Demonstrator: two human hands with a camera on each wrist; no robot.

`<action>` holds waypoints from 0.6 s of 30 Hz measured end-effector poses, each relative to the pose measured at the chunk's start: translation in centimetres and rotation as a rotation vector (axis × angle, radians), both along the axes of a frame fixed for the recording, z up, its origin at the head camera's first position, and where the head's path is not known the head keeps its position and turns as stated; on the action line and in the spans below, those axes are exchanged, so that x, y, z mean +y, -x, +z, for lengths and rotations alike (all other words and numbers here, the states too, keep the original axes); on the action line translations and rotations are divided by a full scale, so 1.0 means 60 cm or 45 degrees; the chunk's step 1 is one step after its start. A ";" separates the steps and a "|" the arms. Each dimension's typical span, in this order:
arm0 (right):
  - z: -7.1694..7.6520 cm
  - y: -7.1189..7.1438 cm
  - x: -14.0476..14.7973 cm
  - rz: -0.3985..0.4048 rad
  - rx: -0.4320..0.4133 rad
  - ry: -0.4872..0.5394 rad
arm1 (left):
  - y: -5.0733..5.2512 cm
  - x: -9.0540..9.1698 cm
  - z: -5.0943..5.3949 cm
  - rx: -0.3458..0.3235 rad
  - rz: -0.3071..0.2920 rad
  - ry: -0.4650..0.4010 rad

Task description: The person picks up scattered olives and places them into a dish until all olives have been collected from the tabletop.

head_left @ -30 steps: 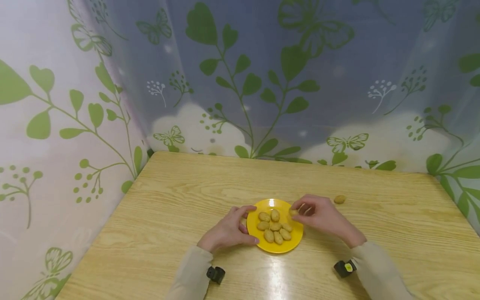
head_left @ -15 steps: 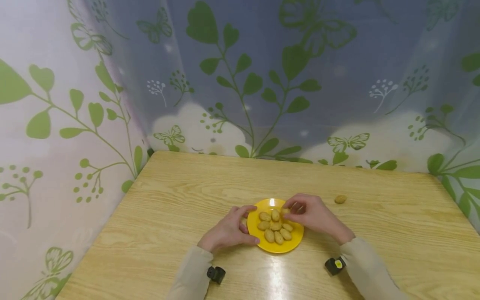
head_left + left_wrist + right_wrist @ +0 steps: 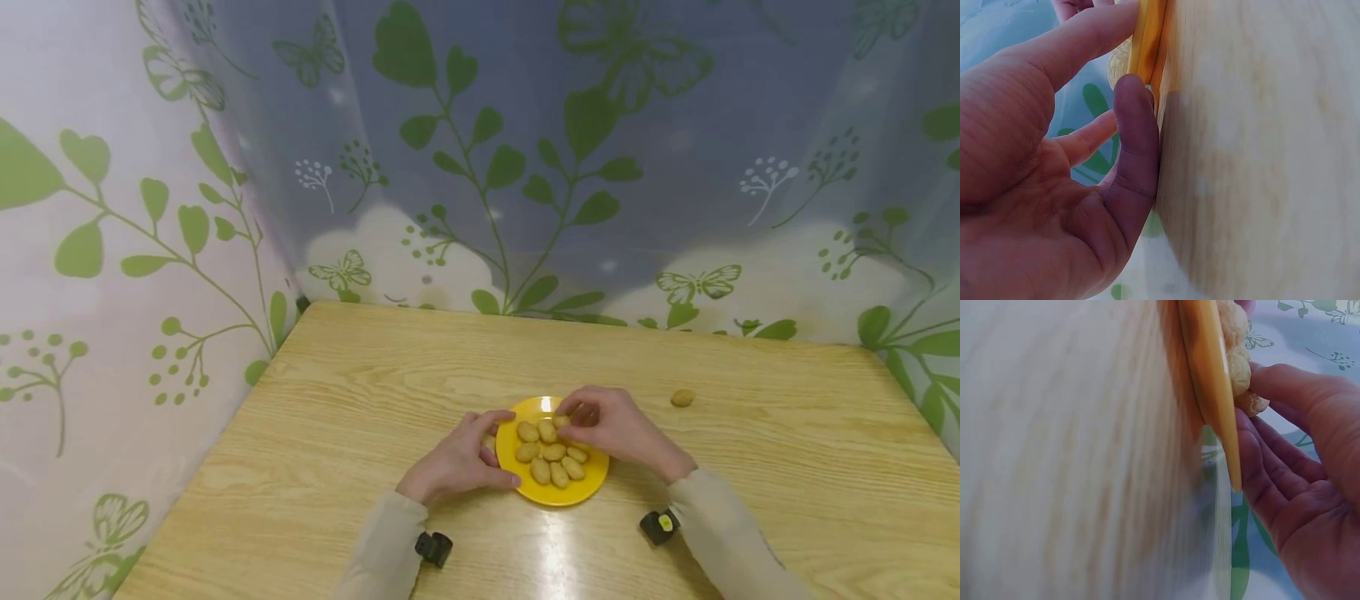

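Note:
A yellow plate [image 3: 557, 498] bears several tan, oval, wrinkled walnuts [image 3: 541, 471]. My left hand [image 3: 461, 460] holds the plate's left side, thumb and forefinger spread along the rim. In the left wrist view, its fingers curve against the plate's edge [image 3: 1147, 37], low over the table. From the right, my right hand [image 3: 621, 427] reaches over the plate and pinches a walnut [image 3: 561, 422] between thumb and fingers at the plate's upper right. The right wrist view shows that walnut [image 3: 1252, 404] partly hidden by the thumb, close to the others.
One more walnut [image 3: 682, 398] lies on the wooden table [image 3: 375, 367], to the right of the plate and behind the right hand. A printed curtain [image 3: 480, 233] with leaves and butterflies hangs along the table's back and left edges.
My right hand has moved left with its walnut, from the plate's right rim inward to beside the other walnuts. My left hand stays in place on the plate.

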State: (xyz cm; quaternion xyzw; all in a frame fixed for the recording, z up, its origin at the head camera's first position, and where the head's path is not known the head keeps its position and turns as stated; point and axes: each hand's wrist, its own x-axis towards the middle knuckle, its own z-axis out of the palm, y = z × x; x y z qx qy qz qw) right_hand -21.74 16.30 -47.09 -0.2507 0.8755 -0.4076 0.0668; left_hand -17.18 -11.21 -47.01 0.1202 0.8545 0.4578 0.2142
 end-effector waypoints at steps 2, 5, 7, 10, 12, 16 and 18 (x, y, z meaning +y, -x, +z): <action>0.002 0.001 -0.002 0.002 -0.011 -0.004 | 0.000 0.000 0.000 -0.002 0.002 -0.003; 0.004 0.003 -0.005 0.008 -0.013 -0.012 | 0.000 -0.001 -0.001 0.000 -0.001 -0.007; 0.004 0.003 -0.006 0.010 -0.014 -0.022 | 0.000 -0.001 0.000 0.005 -0.002 -0.003; 0.004 0.003 -0.006 0.010 -0.020 -0.032 | 0.000 -0.001 -0.001 0.011 -0.006 0.003; 0.004 0.003 -0.006 0.007 -0.020 -0.035 | -0.001 -0.001 -0.001 0.013 -0.007 0.010; 0.003 0.001 -0.003 0.004 -0.021 -0.033 | -0.001 -0.001 -0.001 0.019 -0.006 0.011; 0.002 0.000 -0.002 0.001 -0.011 -0.036 | -0.001 0.000 -0.001 0.022 -0.004 0.007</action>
